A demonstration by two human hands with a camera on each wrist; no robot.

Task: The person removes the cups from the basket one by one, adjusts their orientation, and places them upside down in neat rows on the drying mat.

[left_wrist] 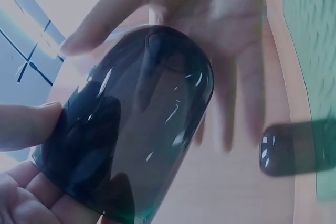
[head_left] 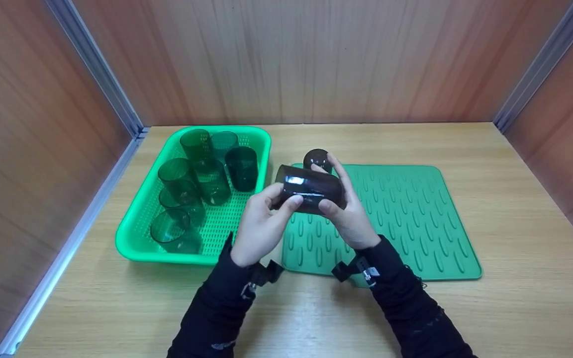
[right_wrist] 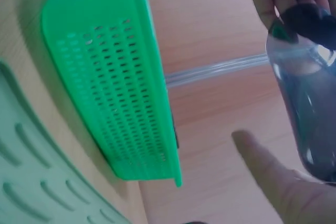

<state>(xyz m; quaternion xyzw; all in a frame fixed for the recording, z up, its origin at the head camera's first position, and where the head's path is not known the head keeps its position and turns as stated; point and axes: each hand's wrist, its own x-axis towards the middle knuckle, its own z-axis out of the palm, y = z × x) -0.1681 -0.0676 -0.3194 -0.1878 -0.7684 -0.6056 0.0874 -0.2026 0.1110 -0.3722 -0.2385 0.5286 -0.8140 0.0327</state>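
A dark, glossy glass [head_left: 311, 188] is held on its side above the near-left part of the green mat [head_left: 411, 223]. The left hand [head_left: 261, 223] grips its left end, thumb on the near side. At the right end is the right hand [head_left: 348, 214], its thumb by the glass and its fingers extended. In the left wrist view the glass [left_wrist: 136, 124] shows its rounded base toward the spread fingers of the right hand [left_wrist: 210, 30]. The right wrist view shows the glass [right_wrist: 310, 103] at the right edge, with the left hand's fingers around its far end.
Left of the hands stands a green perforated basket [head_left: 127, 236] holding several dark green glasses [head_left: 241, 169]. Behind the held glass, another dark glass [head_left: 317, 158] is upside down at the mat's back-left corner. Wood panels enclose the table's back and sides.
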